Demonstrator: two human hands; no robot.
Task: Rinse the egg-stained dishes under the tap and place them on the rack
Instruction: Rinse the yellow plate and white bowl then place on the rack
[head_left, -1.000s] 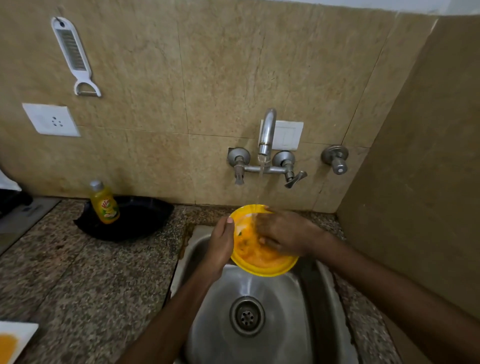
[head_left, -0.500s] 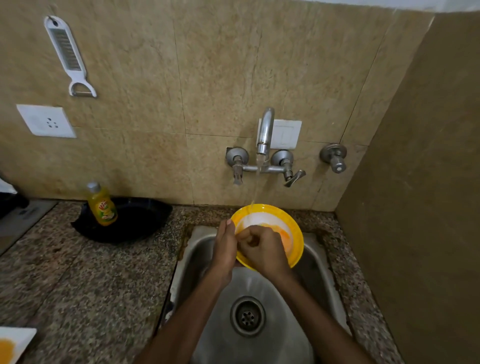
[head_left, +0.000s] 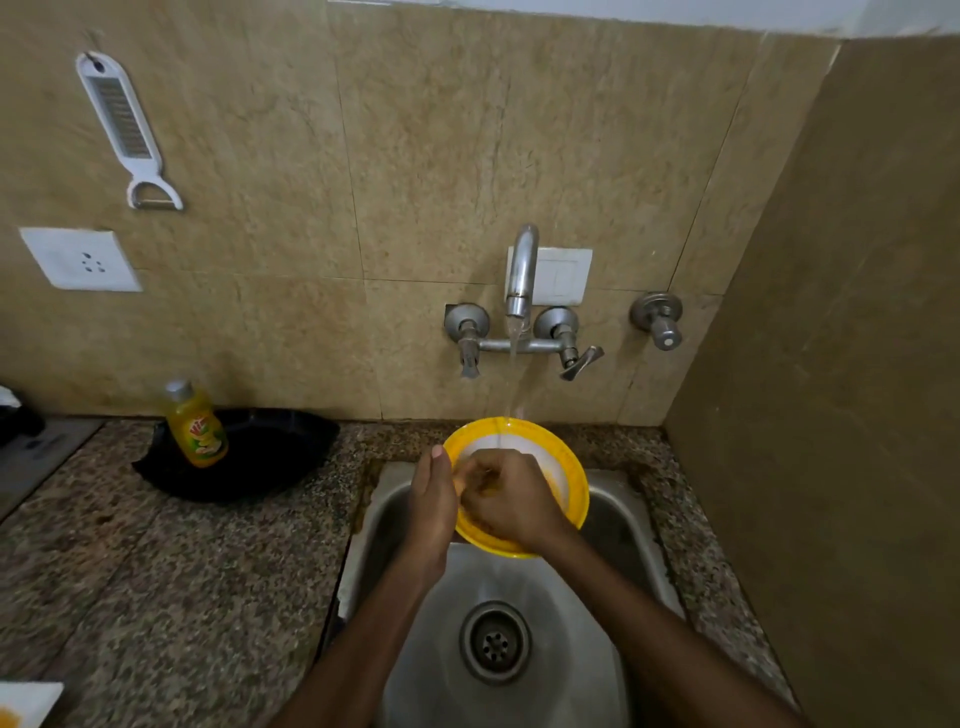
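Observation:
A yellow-rimmed plate (head_left: 563, 457) with a white centre is tilted over the steel sink (head_left: 631, 525), under water running from the tap (head_left: 521, 270). My left hand (head_left: 434, 499) grips the plate's left rim, thumb on top. My right hand (head_left: 506, 499) lies inside the plate with its fingers curled against the stained surface, hiding most of it. Some orange egg smear shows near the right hand.
A yellow dish-soap bottle (head_left: 195, 423) stands on a black tray (head_left: 270, 452) on the granite counter at left. A white plate (head_left: 26, 701) with egg stain pokes in at the bottom left corner. A wall stands close on the right. No rack is visible.
The right hand has slid from the plate's upper right to its left centre while rubbing. Much of the orange egg film has washed off, and the white centre now shows.

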